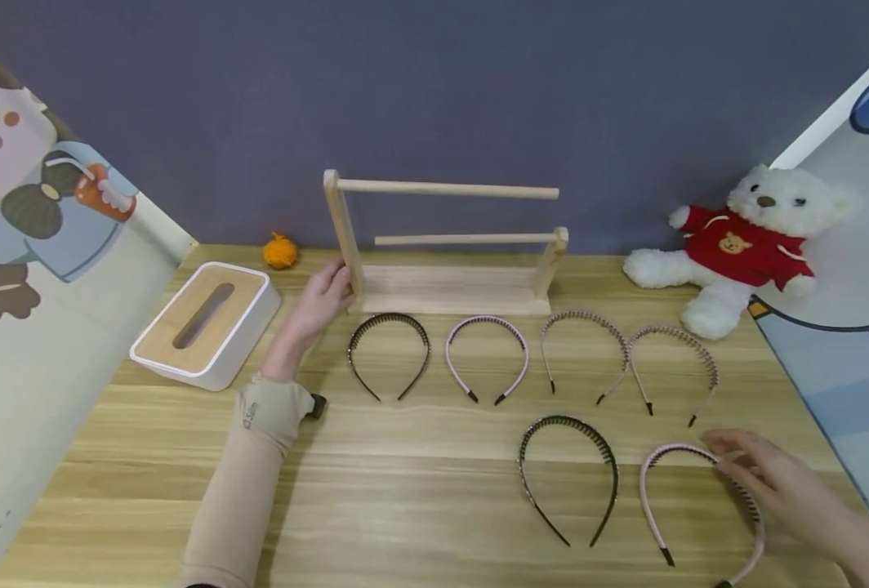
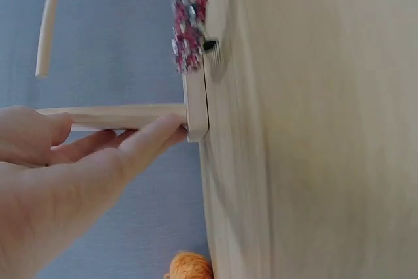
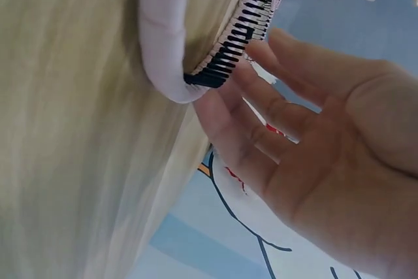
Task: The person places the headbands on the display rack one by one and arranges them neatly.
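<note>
My left hand (image 1: 320, 298) holds the left upright of a pale wooden rack (image 1: 449, 286). In the left wrist view, the fingers (image 2: 147, 138) lie along that post (image 2: 124, 115) close to the base. My right hand (image 1: 768, 474) is at the upper right of a pink headband (image 1: 651, 506), its fingers loosely bent beside the band. Seen from the right wrist, the fingertips overlap the edge of this padded band (image 3: 163, 31) with black comb teeth. Left of it lies a dark headband (image 1: 526, 457) with a glittery outer side.
Before the rack lie a dark headband (image 1: 351, 347), a pink one (image 1: 449, 359) and two brownish-pink toothed ones (image 1: 545, 351), (image 1: 706, 367). A tissue box (image 1: 247, 351) and an orange ball (image 1: 280, 251) sit left. A white teddy bear (image 1: 743, 245) leans at the right wall.
</note>
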A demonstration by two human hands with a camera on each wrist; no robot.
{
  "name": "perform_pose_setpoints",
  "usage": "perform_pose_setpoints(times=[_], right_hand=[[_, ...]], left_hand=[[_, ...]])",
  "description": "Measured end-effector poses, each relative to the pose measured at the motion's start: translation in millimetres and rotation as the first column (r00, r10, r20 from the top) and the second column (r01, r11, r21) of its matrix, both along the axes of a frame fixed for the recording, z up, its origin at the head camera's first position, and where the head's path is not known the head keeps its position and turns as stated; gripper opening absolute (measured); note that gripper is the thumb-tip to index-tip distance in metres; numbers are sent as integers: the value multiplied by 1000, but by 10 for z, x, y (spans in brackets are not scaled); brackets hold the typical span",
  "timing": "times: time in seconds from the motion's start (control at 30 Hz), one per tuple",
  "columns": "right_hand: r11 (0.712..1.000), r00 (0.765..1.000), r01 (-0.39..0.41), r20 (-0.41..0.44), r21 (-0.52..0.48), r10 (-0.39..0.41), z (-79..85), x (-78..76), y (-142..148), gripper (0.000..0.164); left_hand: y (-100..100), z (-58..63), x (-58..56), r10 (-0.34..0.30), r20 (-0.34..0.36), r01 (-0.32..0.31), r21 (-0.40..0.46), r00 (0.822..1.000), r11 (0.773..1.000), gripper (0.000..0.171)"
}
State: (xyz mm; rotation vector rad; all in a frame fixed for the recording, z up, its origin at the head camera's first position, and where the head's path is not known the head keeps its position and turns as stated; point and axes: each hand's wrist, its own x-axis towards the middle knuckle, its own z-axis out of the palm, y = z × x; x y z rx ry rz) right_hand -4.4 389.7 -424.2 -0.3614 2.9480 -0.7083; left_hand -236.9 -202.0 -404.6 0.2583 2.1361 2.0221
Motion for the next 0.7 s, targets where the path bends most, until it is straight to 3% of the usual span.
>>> perform_pose_setpoints(times=[0.17, 0.43, 0.7], right_hand=[[999, 999, -34, -9, -26, 33, -31, -25, 46, 33], [999, 989, 50, 137, 21, -52, 5, -28, 30, 23], [996, 990, 66, 125, 57, -72, 19, -42, -43, 20]], left_hand=[[6, -24, 0, -1, 1, 1, 9, 1000, 1000, 53], [19, -18, -3, -12, 3, 12, -2, 1000, 1000, 53], [5, -29, 5, -5, -14, 5, -22, 1000, 1000, 53]])
